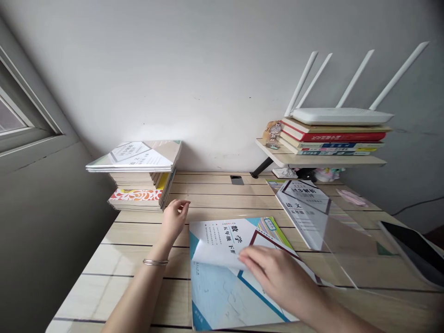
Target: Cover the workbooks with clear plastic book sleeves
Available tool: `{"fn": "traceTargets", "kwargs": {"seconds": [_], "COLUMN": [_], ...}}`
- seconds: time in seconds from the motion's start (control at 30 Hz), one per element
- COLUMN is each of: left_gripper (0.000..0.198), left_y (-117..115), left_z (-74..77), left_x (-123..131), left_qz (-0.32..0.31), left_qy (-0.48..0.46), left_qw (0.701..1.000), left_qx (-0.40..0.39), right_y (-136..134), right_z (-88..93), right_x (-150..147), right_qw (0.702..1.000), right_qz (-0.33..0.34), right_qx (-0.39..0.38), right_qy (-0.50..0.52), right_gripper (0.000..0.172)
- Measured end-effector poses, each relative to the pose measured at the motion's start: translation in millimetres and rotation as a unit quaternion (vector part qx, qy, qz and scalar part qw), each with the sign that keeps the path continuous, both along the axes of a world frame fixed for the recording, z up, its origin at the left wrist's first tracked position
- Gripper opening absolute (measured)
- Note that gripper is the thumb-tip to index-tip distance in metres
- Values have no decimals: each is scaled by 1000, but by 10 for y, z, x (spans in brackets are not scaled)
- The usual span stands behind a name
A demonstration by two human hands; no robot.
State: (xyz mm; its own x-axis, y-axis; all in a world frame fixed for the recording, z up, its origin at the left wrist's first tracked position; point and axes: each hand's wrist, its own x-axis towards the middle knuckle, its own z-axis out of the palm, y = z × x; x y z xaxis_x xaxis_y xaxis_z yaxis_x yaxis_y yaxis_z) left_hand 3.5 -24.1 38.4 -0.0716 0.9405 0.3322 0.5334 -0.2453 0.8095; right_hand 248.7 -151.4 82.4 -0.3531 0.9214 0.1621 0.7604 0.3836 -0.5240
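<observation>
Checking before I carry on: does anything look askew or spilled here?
The white booklets topping the book stack near the left hand look askew, jutting leftward past the books beneath. No spill shows.

You have two hands in view, one left hand and one right hand, and one bangle. Before you is one desk carrying one raised shelf. You see one router with four antennas, above at least four books. At your left you find one stack, its thin volumes packed too tightly to count. You also have one mathematics booklet, one Chinese-language booklet, one dark-screened device and one pink item.
</observation>
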Motion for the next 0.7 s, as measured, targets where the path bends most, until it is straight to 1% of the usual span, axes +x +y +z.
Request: {"fn": "traceTargets", "kwargs": {"seconds": [0.07,0.13,0.17,0.2,0.23,0.3,0.4,0.5,0.53,0.6,0.67,0.7], "left_gripper": [41,49,48,45,41,35,32,33,33,29,22,23], "left_y": [-72,-162,-206,-245,-276,-307,-281,-197,-158,-66,45,107], "left_z": [108,210,247,271,277,241,114,9,-12,-39,-63,-76], "left_x": [19,54,77,103,133,195,267,264,244,185,121,94], "left_qz": [-84,-174,-209,-228,-232,-199,-116,-70,-44,31,104,126], "left_qy": [-85,-146,-161,-166,-164,-154,-136,-100,-92,-98,-122,-135], "left_qw": [993,972,963,957,955,964,983,991,993,991,980,972], "left_qx": [-25,-51,-63,-73,-80,-80,-50,-53,-60,-83,-121,-145], "right_y": [147,299,371,437,498,601,729,857,902,989,1067,1103], "right_z": [74,119,125,121,110,81,48,10,-13,-79,-163,-205], "right_x": [-1,-27,-49,-75,-103,-161,-240,-313,-337,-381,-415,-427], "right_qw": [995,985,980,975,970,962,957,965,968,971,971,970], "right_qz": [-36,-62,-72,-79,-82,-79,-70,-59,-57,-59,-64,-65], "right_qx": [72,125,144,161,176,205,228,201,190,177,179,183], "right_qy": [-54,-98,-116,-130,-143,-162,-164,-156,-154,-149,-148,-148], "right_gripper": [31,31,30,29,28,28,24,19,18,17,17,17]}}
